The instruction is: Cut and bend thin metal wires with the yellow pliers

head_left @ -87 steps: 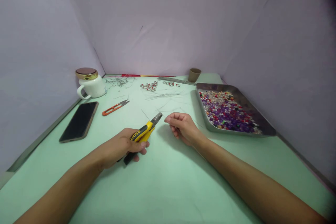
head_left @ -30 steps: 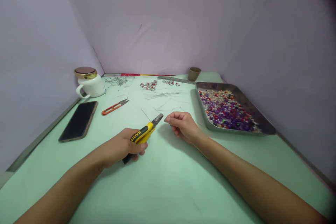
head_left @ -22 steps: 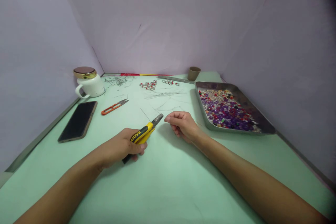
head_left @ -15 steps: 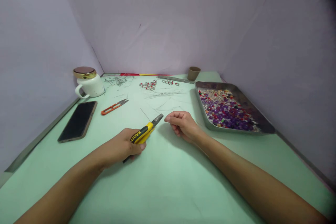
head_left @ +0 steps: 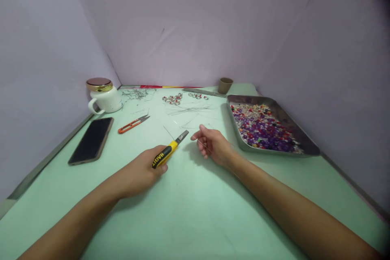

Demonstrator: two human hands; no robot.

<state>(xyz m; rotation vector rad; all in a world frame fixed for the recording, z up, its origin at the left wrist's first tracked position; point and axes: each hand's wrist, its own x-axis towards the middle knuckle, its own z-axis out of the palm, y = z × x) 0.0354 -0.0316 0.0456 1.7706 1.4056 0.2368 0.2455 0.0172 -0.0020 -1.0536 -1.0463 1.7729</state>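
Note:
My left hand (head_left: 149, 170) is wrapped round the yellow and black handles of a pair of pliers (head_left: 164, 155). Their metal jaws point up and right, close to the fingertips of my right hand (head_left: 211, 143). A thin wire (head_left: 203, 145) lies across the curled fingers of that hand, its thumb lifted a little. Whether the pliers' jaws touch any wire is too small to see. Behind the pliers another thin wire piece (head_left: 168, 131) shows on the green table (head_left: 183, 215).
At right stands a metal tray (head_left: 304, 153) of mixed beads (head_left: 265, 130). Orange thread snips (head_left: 133, 124), a phone (head_left: 91, 141) and a lidded white mug (head_left: 108, 100) are at left. Farther back are beaded pieces (head_left: 172, 98), loose wires (head_left: 190, 109) and a brown cup (head_left: 225, 85).
The pliers' handles have closed together in my left hand. My right thumb has risen off the fingers, and the wire across them now shows.

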